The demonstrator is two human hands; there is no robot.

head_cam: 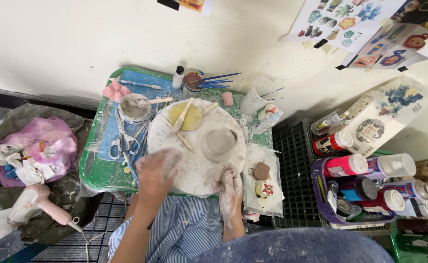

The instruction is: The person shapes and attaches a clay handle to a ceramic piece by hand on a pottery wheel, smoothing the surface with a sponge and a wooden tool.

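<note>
A round white board [194, 168] lies on a green tray table [99, 170]. On the board stands a grey clay cup [218, 142]. My left hand [156, 169], smeared with clay and blurred, rests palm down on the board's near left part with nothing visible in it. My right hand [230, 189] is at the board's near right edge, its fingers curled around a small brown clay lump [229, 171]. A yellow disc [191, 118] and wooden modelling sticks [181, 116] lie at the back of the board.
Left of the board are a bowl of grey slip [135, 108] and scissors [122, 144]. A brush jar [192, 84] and a plastic cup [256, 97] stand behind. Small clay pieces [261, 171] lie to the right. Paint bottles [370, 168], a pink bag [48, 141] and a hair dryer [34, 199] surround the table.
</note>
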